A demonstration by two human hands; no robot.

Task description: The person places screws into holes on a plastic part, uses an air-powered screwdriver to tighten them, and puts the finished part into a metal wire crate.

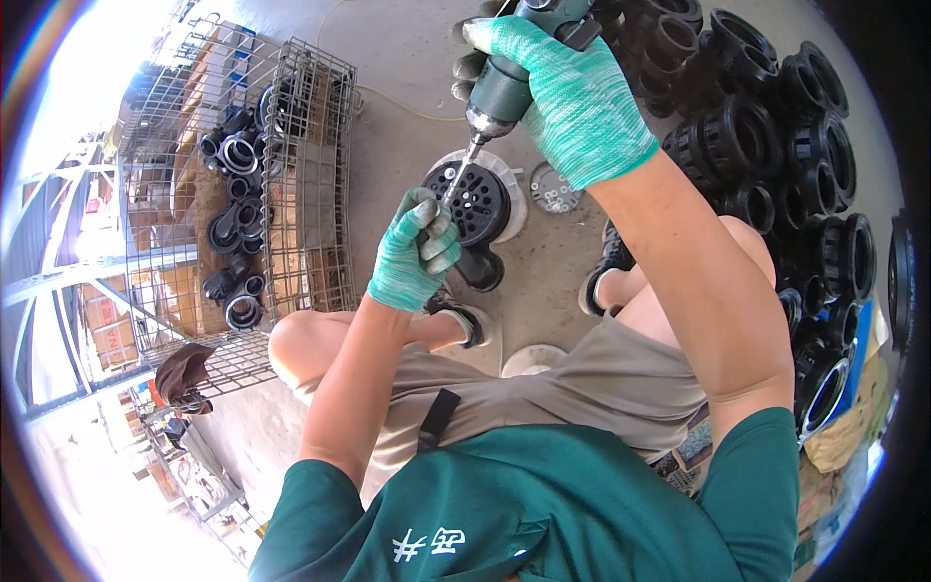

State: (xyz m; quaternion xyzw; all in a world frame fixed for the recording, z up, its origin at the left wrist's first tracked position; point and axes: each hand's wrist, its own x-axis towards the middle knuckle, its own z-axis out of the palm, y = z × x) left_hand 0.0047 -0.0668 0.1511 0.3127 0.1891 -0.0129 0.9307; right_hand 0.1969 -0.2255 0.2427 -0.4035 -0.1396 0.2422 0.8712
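My right hand point(587, 112), in a green glove with grey fingertips, grips a dark green power drill point(500, 92). Its long silver bit point(465, 167) slants down to the left over a round black part point(479, 206) full of holes. My left hand point(409, 257), gloved alike, is closed beside the bit's lower end at the part's left edge. What its fingertips pinch is hidden. The black part rests on a round white base point(520, 206), and a black pipe elbow point(479, 269) sticks out toward me.
A round dish of small parts point(556, 188) lies on the floor to the right. At left stands a wire cage point(310, 165) with black pipe fittings point(242, 223). Black ribbed fittings point(737, 136) are piled at right. A pale round lid point(532, 360) sits between my feet.
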